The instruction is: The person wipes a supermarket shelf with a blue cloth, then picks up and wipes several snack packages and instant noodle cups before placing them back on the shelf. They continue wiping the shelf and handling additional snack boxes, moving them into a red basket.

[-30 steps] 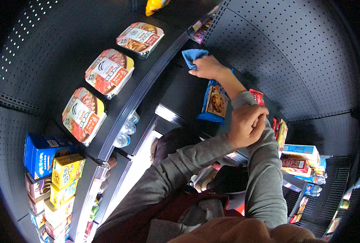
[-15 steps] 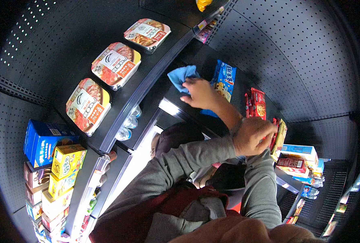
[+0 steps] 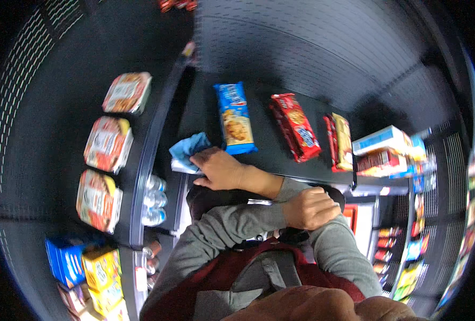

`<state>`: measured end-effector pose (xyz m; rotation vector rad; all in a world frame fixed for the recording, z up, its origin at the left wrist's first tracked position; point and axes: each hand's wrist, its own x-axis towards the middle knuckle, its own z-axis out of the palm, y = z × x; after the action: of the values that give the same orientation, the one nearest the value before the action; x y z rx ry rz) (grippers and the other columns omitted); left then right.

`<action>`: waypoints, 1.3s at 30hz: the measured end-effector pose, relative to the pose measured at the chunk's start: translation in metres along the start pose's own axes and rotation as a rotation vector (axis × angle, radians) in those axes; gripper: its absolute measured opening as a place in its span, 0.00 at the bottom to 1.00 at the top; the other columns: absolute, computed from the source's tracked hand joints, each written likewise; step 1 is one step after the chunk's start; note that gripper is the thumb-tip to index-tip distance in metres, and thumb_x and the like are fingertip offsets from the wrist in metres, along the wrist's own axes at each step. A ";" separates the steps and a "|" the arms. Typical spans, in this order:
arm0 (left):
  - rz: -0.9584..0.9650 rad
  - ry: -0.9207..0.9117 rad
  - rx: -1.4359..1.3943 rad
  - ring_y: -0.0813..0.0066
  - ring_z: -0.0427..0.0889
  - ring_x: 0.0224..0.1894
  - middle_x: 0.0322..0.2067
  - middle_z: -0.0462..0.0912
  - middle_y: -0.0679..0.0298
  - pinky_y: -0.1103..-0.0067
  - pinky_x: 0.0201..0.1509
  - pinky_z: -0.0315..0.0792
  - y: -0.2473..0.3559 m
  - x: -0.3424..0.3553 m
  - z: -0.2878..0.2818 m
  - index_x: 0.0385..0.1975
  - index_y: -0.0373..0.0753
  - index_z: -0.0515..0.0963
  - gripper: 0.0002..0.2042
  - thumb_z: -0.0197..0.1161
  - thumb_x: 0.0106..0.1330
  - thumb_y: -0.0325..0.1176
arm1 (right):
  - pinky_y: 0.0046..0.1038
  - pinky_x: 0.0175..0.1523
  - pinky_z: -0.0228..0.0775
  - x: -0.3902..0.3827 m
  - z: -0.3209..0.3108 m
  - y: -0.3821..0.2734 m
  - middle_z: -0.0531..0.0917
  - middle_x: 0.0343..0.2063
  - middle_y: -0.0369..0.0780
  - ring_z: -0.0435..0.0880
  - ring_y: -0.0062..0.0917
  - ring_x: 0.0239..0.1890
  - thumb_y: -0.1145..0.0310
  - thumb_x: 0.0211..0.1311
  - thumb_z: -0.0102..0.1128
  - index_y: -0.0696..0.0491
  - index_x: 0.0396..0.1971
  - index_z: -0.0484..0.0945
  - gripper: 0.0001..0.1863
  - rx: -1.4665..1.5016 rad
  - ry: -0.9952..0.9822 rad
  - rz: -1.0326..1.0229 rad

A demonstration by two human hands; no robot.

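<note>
Blue cloth [image 3: 188, 148] sits at the front-left corner of the shelf [image 3: 267, 128], pinched by the right hand [image 3: 219, 168], left hand [image 3: 311, 208] clasping the right sleeve [image 3: 336, 249]; wiping appears in hand, further strokes calling for clearance from the blue packet [image 3: 236, 120].

Cloth [image 3: 186, 150] by left front corner of shelf [image 3: 271, 155] was soft fabric, matt, creased. Shelf looked smooth, matt, like painted metal. Blue packet [image 3: 234, 120], red packet [image 3: 297, 128] had glossy plastic film, crimped ends. Panel [image 3: 280, 40] along shelf's back edge looked metal, perforated, with dull sheen. Bottles [image 3: 154, 199] were clear, shiny plastic. Yellow box [image 3: 99, 270] looked like smooth card. Sleeves [image 3: 237, 222] were matt fabric, wrinkled.
</note>
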<state>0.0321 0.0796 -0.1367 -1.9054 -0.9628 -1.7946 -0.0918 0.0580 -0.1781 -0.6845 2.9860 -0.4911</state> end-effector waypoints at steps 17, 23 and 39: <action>-0.087 -0.249 0.018 0.64 0.82 0.31 0.38 0.82 0.56 0.70 0.36 0.77 -0.013 -0.029 0.028 0.42 0.34 0.79 0.13 0.65 0.55 0.26 | 0.46 0.61 0.71 -0.335 -0.070 0.172 0.76 0.58 0.58 0.78 0.56 0.57 0.44 0.58 0.69 0.58 0.70 0.58 0.49 -0.235 0.766 1.232; -0.063 -0.252 0.253 0.63 0.81 0.30 0.38 0.82 0.58 0.69 0.36 0.77 -0.036 -0.029 0.020 0.40 0.33 0.80 0.13 0.67 0.53 0.26 | 0.46 0.54 0.75 -0.350 -0.043 0.199 0.84 0.47 0.59 0.84 0.54 0.50 0.37 0.56 0.68 0.52 0.72 0.56 0.52 -0.037 0.691 1.276; -0.664 0.512 0.866 0.51 0.79 0.50 0.45 0.82 0.51 0.63 0.56 0.71 -0.094 -0.019 -0.160 0.44 0.36 0.79 0.13 0.65 0.58 0.25 | 0.45 0.66 0.66 -0.261 -0.044 0.185 0.76 0.59 0.60 0.75 0.54 0.62 0.29 0.64 0.50 0.58 0.73 0.55 0.53 0.168 0.568 1.186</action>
<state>-0.1488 0.0352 -0.1519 -0.5940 -1.8709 -1.5917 0.0611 0.3413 -0.2028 1.3737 3.0035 -0.8507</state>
